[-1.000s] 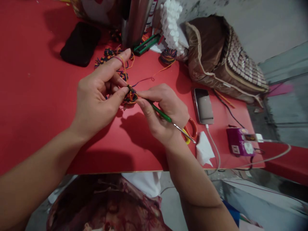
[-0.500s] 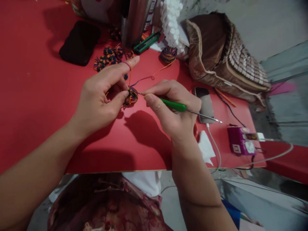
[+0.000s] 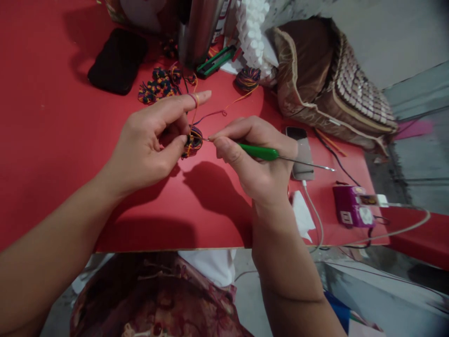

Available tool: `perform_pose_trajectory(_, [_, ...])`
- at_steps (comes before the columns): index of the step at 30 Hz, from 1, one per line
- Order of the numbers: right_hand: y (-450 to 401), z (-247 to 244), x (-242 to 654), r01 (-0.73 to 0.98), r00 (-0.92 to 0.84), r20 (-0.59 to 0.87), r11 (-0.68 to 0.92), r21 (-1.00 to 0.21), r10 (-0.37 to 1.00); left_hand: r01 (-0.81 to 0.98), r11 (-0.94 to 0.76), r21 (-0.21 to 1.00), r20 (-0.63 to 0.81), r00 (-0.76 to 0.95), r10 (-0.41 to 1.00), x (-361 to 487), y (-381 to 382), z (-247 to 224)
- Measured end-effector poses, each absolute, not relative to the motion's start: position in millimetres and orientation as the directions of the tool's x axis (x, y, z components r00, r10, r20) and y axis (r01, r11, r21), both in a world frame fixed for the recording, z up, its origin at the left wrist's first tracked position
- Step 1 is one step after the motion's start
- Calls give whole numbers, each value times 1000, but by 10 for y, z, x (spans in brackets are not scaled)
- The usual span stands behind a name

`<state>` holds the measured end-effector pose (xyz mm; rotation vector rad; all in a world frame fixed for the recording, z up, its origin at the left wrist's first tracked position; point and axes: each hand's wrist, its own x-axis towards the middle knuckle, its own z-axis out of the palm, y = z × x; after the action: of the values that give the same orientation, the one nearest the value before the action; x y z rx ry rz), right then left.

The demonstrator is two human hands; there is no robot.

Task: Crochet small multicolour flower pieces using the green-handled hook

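Observation:
Between thumb and fingers, my left hand (image 3: pixel 150 140) pinches a small multicoloured crochet piece (image 3: pixel 194 141). Yarn loops round its outstretched index finger. My right hand (image 3: pixel 257 157) grips a crochet hook (image 3: pixel 261 152) by its green handle, one thin end reaching the right side of the piece, the other pointing out to the right. A strand runs from the piece to a yarn ball (image 3: pixel 247 78) behind. More multicoloured crochet work (image 3: pixel 159 84) lies on the red table (image 3: pixel 147 224) beyond my left hand.
A black case (image 3: pixel 118 61) lies at the back left. Farther back stand a metal bottle (image 3: pixel 199 37), a green cutter (image 3: pixel 215 62) and a brown bag (image 3: pixel 308 65). At the right are a phone (image 3: pixel 303 157), white paper (image 3: pixel 302 215), a purple box (image 3: pixel 351 206) and cables.
My left index finger has shifted slightly right and lower. The hook and my right hand have moved a little right, and the handle's far end sits farther out. The piece has tilted slightly.

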<state>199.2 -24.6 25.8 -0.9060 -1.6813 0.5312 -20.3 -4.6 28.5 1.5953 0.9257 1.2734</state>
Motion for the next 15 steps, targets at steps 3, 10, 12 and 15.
perform_pose_trajectory(3, [-243,298,1989,234,-78,607,607,-760,791,19,-371,928,354,257,899,-231,-7,301])
perform_pose_trajectory(10, [-267,279,1969,327,-105,647,641,-695,755,5,-341,940,332,215,919,-228,32,216])
perform_pose_trajectory(12, [-276,268,1969,315,-111,667,663,-679,737,-17,-433,901,424,242,873,-222,32,189])
perform_pose_trajectory(15, [-282,284,1980,283,-111,620,623,-729,777,64,-401,914,371,270,889,-227,18,192])
